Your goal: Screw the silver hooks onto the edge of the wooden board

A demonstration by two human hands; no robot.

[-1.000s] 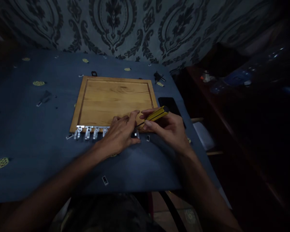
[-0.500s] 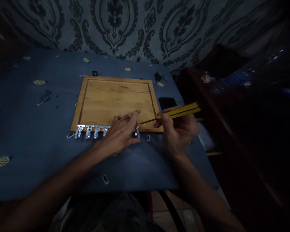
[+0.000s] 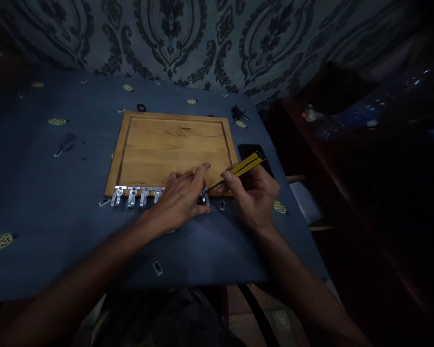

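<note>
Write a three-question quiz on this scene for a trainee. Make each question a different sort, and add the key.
1. True or false: the right hand holds the yellow screwdriver.
2. The left hand rests on: A) a hammer, B) the row of metal hooks, C) a cup.
3. Fill in: the hooks lie along the near edge of the wooden ____.

Key: 1 true; 2 B; 3 board.

A blue tablecloth (image 3: 50, 202) with yellow dots spreads across the view. Patterned wallpaper (image 3: 173, 38) fills twelve o'clock. A dark phone (image 3: 246, 150) lies at two o'clock, a black clip (image 3: 238, 114) at one, a small scraper (image 3: 65, 143) at ten, and a dark shelf (image 3: 347, 159) at three.
</note>
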